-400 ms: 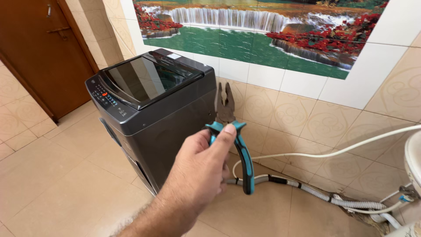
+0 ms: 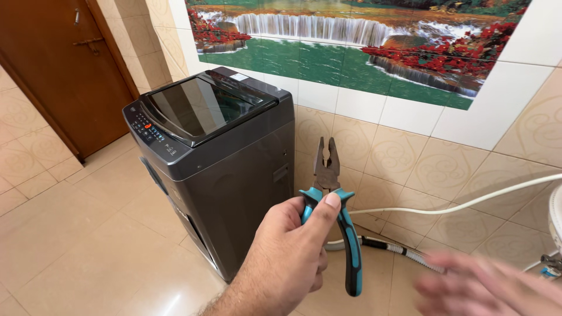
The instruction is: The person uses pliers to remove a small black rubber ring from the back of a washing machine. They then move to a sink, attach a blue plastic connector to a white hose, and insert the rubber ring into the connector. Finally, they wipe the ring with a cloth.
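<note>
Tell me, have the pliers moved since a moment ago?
Yes. The pliers have shifted right of the washing machine, now clear of its corner and against the tiled wall.

Home wash area, top-loading washing machine (image 2: 216,169) left of the fingers (image 2: 319,213), tiled walls (image 2: 404,158), waterfall mural (image 2: 351,35), wooden door (image 2: 64,70)

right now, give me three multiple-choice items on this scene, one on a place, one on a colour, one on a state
1. Where is the washing machine relative to the pliers?
A. left of them
B. right of them
C. above them

2. What colour are the plier handles?
A. red
B. blue and black
C. yellow

3. How do the plier jaws stand?
A. wide open
B. hidden
C. almost closed, pointing up

Answers:
1 A, the machine stands left of the tool.
2 B, the handles in the left hand show it.
3 C, only a thin gap shows.

The right hand is blurred.
</note>
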